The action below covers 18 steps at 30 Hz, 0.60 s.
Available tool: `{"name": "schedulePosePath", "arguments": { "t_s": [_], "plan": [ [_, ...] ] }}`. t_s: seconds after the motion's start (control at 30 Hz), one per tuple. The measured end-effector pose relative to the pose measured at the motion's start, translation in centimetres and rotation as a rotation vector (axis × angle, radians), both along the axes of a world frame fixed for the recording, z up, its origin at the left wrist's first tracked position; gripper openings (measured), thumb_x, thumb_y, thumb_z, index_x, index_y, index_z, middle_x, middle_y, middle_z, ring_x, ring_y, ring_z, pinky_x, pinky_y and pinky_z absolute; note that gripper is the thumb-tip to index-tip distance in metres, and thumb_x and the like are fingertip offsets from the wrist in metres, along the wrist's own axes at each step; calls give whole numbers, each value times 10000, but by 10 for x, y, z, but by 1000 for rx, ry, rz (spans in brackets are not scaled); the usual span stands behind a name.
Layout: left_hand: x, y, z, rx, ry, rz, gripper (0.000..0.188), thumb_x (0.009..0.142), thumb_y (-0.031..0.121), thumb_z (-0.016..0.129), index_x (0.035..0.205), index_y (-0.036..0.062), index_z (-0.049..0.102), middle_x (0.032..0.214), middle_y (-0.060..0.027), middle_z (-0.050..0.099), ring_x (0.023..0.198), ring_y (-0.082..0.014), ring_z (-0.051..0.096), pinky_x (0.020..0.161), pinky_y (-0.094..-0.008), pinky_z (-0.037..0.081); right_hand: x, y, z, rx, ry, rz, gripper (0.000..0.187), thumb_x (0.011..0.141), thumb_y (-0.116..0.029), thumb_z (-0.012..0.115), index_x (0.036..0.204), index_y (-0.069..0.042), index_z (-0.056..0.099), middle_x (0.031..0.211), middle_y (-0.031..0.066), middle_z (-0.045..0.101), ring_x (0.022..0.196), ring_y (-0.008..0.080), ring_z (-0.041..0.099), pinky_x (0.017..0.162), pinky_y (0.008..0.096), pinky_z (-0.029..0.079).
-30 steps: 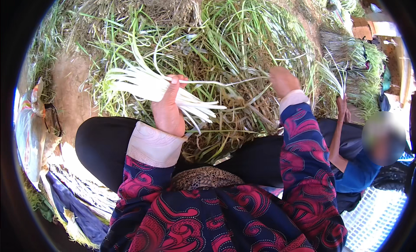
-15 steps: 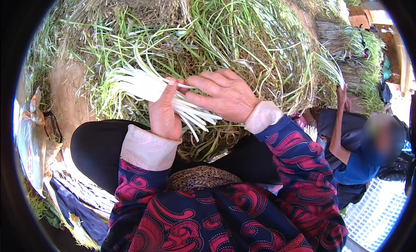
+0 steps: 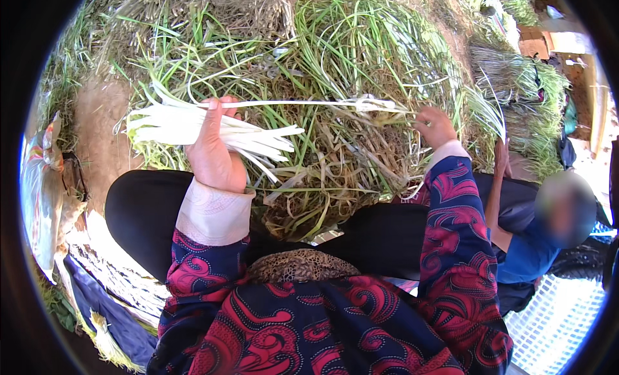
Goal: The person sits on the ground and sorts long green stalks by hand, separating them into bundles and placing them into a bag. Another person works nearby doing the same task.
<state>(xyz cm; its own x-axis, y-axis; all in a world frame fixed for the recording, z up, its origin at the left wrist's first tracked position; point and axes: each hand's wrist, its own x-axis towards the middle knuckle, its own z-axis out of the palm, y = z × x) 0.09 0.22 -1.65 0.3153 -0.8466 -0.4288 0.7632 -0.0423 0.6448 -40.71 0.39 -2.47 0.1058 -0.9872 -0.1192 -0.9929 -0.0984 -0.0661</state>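
Between left hand and right hand, stalk gripped by both, bundle in left

White stalks partly hidden behind left hand

left fingers gripping a white stalk bunch, one long stalk stretched across to right fingers, messy leaf pile under both
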Motion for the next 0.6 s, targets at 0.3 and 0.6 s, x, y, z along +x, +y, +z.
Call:
{"name": "schedulePosePath", "arguments": {
  "t_s": [0.3,0.6],
  "plan": [
    [4,4,1,2,4,-58,170,786,148,568,919,73,494,868,-53,544,844,-184,515,752,-312,390,18,9,36,49,-52,-147,326,736,-272,572,1030,-132,559,1064,112,527,1036,259,461,906,342,344],
    [11,8,6,-82,75,-174,226,798,138,547,1000,65,477,927,-64,525,860,-166,509,753,-293,402,189,-8,7,333,-285,374,274,828,-274,443,1031,-103,515,962,86,542,934,210,486,843,352,386]
  ]
}}
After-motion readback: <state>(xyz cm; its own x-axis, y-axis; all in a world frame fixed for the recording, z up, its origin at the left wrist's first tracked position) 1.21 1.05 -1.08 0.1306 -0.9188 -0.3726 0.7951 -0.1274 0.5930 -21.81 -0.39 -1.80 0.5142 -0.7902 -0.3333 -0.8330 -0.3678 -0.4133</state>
